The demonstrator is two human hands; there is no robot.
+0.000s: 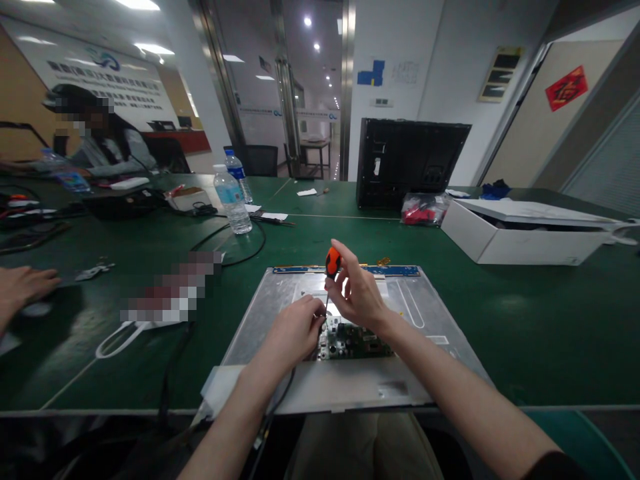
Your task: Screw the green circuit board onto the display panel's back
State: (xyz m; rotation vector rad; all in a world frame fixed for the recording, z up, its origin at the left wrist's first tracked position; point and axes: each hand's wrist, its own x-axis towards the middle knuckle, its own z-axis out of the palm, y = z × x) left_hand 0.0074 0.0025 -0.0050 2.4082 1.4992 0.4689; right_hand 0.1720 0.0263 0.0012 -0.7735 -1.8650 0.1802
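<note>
In my right hand [361, 293] is a screwdriver [333, 262] with an orange and black handle, held upright with its shaft pointing down. Its tip meets the area at the left edge of a green circuit board [350, 339]; the exact contact point is too small to make out. Beside the shaft, my left hand [300, 327] rests with fingers curled together at the board's edge, and whatever they pinch is hidden. The board sits on the metal back of a flat display panel [425, 333], which has a blue strip [400, 271] along its far edge.
Water bottles [235, 203] stand at the back left near black cables. A black monitor [410, 163] and an open white box [515, 233] are at the back right. Another person's hand [25, 290] lies on the green table [530, 333] at far left; a second person sits behind.
</note>
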